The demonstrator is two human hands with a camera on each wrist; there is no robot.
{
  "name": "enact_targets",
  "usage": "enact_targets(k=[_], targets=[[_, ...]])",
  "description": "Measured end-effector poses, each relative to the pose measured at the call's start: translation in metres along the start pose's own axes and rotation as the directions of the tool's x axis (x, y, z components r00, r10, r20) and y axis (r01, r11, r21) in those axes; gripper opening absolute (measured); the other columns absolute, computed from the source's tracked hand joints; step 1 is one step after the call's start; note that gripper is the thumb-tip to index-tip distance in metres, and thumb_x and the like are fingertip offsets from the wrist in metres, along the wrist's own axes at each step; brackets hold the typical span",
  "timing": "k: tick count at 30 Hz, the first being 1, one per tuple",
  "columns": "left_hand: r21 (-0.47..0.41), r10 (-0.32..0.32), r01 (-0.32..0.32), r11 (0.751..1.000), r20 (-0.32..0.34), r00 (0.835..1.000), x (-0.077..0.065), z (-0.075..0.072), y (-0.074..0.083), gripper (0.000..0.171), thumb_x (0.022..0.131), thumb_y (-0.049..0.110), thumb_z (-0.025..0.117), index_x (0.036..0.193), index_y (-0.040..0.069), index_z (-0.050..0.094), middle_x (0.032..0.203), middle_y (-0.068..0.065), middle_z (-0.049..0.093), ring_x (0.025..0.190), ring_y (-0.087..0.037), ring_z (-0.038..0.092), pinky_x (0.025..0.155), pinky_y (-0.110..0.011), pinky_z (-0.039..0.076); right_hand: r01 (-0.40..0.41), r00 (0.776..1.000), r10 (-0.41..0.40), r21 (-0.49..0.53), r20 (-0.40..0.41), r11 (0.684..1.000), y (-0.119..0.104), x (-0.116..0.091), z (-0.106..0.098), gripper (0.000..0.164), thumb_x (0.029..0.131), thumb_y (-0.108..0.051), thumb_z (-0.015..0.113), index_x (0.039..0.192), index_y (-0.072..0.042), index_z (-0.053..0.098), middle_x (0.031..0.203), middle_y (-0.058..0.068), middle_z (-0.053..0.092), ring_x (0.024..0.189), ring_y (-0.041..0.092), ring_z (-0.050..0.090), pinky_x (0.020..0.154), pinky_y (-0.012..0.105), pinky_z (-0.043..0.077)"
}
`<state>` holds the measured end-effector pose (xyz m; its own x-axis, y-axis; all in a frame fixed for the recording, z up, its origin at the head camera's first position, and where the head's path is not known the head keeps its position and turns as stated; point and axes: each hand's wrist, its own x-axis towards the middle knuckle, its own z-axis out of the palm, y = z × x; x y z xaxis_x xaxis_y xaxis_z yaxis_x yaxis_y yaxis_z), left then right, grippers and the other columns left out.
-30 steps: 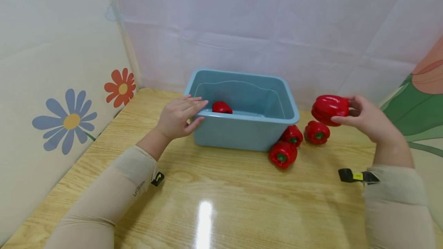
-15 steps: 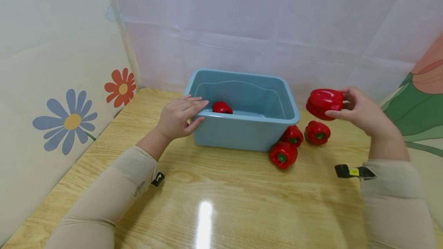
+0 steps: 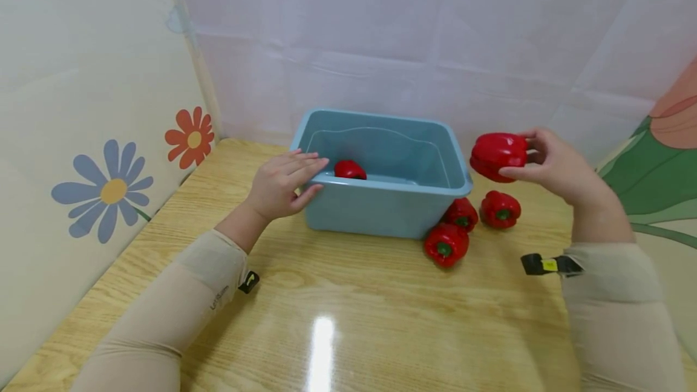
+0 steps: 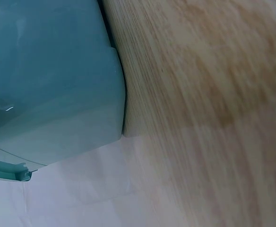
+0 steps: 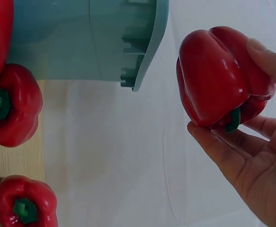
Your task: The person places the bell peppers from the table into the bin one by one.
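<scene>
My right hand [image 3: 555, 168] grips a red bell pepper [image 3: 498, 156] between thumb and fingers, held in the air to the right of a blue plastic bin [image 3: 376, 207]. In the right wrist view that bell pepper [image 5: 218, 75] shows its green stem near the palm. My left hand [image 3: 282, 183] rests on the bin's front left rim, its fingers fairly straight over the edge. Inside the bin lies one red bell pepper [image 3: 350, 169], partly hidden by the front wall. The left wrist view shows the bin's side [image 4: 57, 71] but no clear part of the hand.
Two bell peppers [image 3: 446, 245] [image 3: 460, 215] lie by the bin's front right corner. Another bell pepper [image 3: 500, 209] sits farther right, below the held one. All stand on a wooden table [image 3: 381, 313] before a pale cloth backdrop [image 3: 392, 35].
My right hand has carried its bell pepper left and slightly up, closer to the bin's right rim. The left hand and the other peppers stay put.
</scene>
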<state>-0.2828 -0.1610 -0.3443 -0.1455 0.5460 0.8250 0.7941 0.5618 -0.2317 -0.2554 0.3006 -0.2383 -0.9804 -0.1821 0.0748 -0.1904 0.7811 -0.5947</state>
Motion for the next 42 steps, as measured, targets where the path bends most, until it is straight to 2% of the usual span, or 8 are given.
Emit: enact_targets(k=[3, 6, 13, 18, 28, 42], targets=[[-0.001, 0.003, -0.003, 1.0, -0.001, 1.0, 0.0, 0.0, 0.0, 0.041, 0.084, 0.032, 0.057, 0.113, 0.004, 0.065, 0.106, -0.013, 0.066, 0.099, -0.025, 0.063, 0.091, -0.043, 0.046, 0.012, 1.0, -0.012, -0.01, 0.002, 1.0, -0.003, 0.003, 0.002, 0.074, 0.08, -0.039, 0.067, 0.135, -0.005, 0.029, 0.126, 0.019, 0.044, 0.109, 0.036, 0.047, 0.074, 0.033, 0.05], [-0.001, 0.002, -0.002, 1.0, 0.001, 1.0, 0.0, 0.0, 0.0, 0.042, 0.082, 0.031, 0.059, 0.114, 0.004, 0.065, 0.106, -0.013, 0.066, 0.099, -0.025, 0.063, 0.091, -0.042, 0.046, 0.025, 1.0, -0.025, -0.011, 0.005, 1.0, -0.005, 0.007, 0.003, 0.074, 0.08, -0.038, 0.067, 0.134, -0.005, 0.03, 0.125, 0.019, 0.045, 0.108, 0.036, 0.048, 0.073, 0.031, 0.05], [-0.002, -0.002, 0.002, 1.0, -0.001, 1.0, 0.0, 0.001, 0.0, 0.042, 0.087, 0.035, 0.053, 0.114, 0.005, 0.065, 0.105, -0.013, 0.067, 0.099, -0.025, 0.063, 0.092, -0.042, 0.046, 0.039, 0.999, -0.038, -0.014, 0.016, 0.999, -0.014, 0.012, 0.007, 0.075, 0.079, -0.039, 0.068, 0.135, -0.006, 0.031, 0.124, 0.017, 0.046, 0.107, 0.034, 0.049, 0.075, 0.035, 0.049], [-0.003, 0.002, -0.002, 1.0, -0.009, 1.0, 0.001, 0.0, 0.001, 0.042, 0.086, 0.034, 0.053, 0.113, 0.004, 0.065, 0.104, -0.014, 0.067, 0.098, -0.025, 0.064, 0.091, -0.042, 0.046, 0.043, 0.999, -0.043, -0.019, 0.026, 0.999, -0.021, 0.015, 0.011, 0.076, 0.077, -0.041, 0.069, 0.134, -0.008, 0.032, 0.124, 0.016, 0.046, 0.107, 0.034, 0.049, 0.077, 0.041, 0.05], [-0.005, -0.008, 0.008, 1.0, 0.006, 1.0, -0.001, 0.001, 0.0, 0.041, 0.086, 0.033, 0.054, 0.115, 0.005, 0.064, 0.106, -0.013, 0.067, 0.099, -0.025, 0.063, 0.093, -0.042, 0.045, 0.054, 0.997, -0.055, 0.018, 0.045, 0.998, -0.033, 0.019, 0.02, 0.076, 0.074, -0.042, 0.072, 0.132, -0.01, 0.033, 0.122, 0.013, 0.047, 0.107, 0.031, 0.049, 0.078, 0.044, 0.05], [-0.008, -0.004, 0.004, 1.0, 0.002, 1.0, -0.001, 0.002, -0.001, 0.042, 0.085, 0.032, 0.055, 0.117, 0.007, 0.063, 0.105, -0.013, 0.067, 0.099, -0.026, 0.063, 0.093, -0.041, 0.045, 0.1, 0.993, -0.101, 0.028, 0.055, 0.995, -0.044, 0.029, 0.03, 0.072, 0.072, -0.042, 0.073, 0.127, -0.011, 0.037, 0.118, 0.01, 0.051, 0.103, 0.027, 0.052, 0.076, 0.039, 0.051]])
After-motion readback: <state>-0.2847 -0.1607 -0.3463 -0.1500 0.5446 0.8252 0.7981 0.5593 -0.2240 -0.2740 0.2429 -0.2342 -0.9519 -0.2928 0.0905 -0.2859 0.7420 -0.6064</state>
